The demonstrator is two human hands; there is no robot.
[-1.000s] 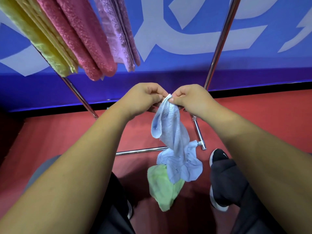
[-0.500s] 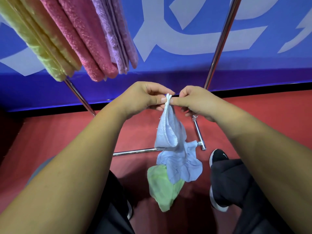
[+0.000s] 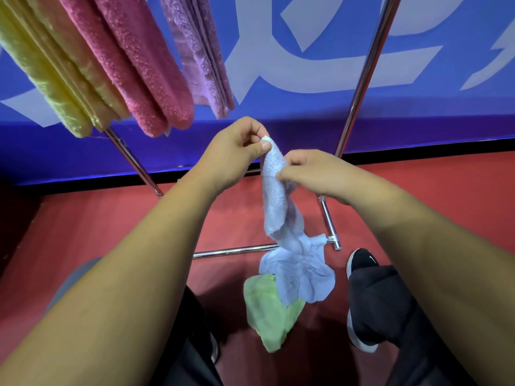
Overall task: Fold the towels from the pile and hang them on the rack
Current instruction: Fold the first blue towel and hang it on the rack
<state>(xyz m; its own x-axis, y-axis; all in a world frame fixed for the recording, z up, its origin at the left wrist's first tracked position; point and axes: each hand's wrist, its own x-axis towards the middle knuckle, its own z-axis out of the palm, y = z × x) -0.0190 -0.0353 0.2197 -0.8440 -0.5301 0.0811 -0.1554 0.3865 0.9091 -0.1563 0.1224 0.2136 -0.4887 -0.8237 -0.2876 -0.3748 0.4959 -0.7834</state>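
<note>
- Head view, done: three folded towels hang over the rack (image 3: 359,87): a yellow towel (image 3: 47,79) at the left, a pink towel (image 3: 133,68) beside it, and a purple towel (image 3: 200,59) next along.
- Head view, in hand: the left hand (image 3: 234,154) has its grip pinched on the top corner of a pale blue towel (image 3: 278,201). The right hand (image 3: 309,174) grasps the same towel just below, at its edge. The cloth hangs crumpled between the hands, and its lower end looks to reach the green towel.
- Head view, left to do: the blue towel is not yet spread or folded. I judge the hands are hunting for corners. A green towel (image 3: 267,310) lies bunched on the red floor (image 3: 83,227) below, untouched.
- So roughly three hung and two to go, as far as can be seen.
</note>
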